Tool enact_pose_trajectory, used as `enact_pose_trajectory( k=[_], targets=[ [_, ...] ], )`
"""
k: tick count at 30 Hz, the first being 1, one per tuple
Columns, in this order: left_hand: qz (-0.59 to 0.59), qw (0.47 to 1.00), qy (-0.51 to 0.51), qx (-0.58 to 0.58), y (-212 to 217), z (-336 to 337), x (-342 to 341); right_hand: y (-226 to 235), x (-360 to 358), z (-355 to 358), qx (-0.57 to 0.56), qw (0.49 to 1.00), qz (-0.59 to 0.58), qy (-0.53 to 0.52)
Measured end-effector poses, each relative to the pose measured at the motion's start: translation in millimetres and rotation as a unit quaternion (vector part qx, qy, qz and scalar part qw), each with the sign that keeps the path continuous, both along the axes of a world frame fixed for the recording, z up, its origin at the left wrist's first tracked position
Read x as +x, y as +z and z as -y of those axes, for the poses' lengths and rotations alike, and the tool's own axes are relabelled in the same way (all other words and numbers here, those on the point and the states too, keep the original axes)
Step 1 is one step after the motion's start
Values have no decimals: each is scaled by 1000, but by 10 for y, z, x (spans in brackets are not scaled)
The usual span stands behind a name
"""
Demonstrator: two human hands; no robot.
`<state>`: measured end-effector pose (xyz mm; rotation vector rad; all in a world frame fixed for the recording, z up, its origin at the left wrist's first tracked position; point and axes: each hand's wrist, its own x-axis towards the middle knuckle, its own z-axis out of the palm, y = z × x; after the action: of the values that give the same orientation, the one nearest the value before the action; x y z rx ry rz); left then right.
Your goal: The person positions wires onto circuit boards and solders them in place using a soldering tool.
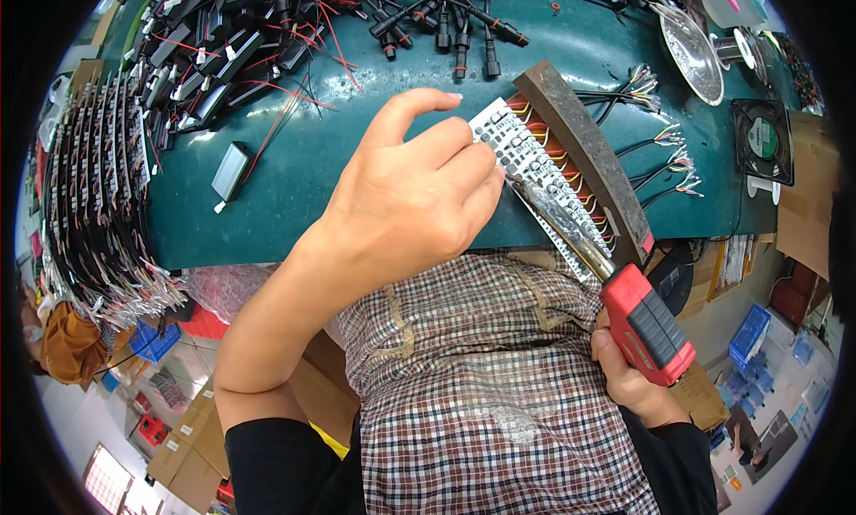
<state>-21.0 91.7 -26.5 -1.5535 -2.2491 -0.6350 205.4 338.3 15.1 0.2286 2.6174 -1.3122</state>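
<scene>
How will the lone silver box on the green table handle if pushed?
The silver box looks rigid, given its straight edges. Its flat faces suggest sliding, not rolling. The thin red wire would probably drag limply.

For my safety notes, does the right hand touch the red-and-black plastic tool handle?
Touching: the head view shows the right hand gripping the tool handle.

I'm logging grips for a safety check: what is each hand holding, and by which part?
The right hand holds the red-and-black soldering iron by its handle. The left hand is at the white board; whether it grips anything cannot be told.
</scene>
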Motion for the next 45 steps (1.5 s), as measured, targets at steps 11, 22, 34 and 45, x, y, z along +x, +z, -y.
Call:
enact_pose_trajectory(
  k=[11,22,34,45],
  targets=[
    [0,1000,2,-10,15,0,3,3,50,-18,-19,1000,8,-18],
    [-2,1000,7,0,1,-6,16,85,84,-66,-28,997,56,-55],
    [-10,1000,19,15,-23,-22,49,83,45,-4,-147,977,35,-153],
    [-15,999,36,13,-36,-32,98,-32,34,4,-166,980,-30,-103]
  ],
)
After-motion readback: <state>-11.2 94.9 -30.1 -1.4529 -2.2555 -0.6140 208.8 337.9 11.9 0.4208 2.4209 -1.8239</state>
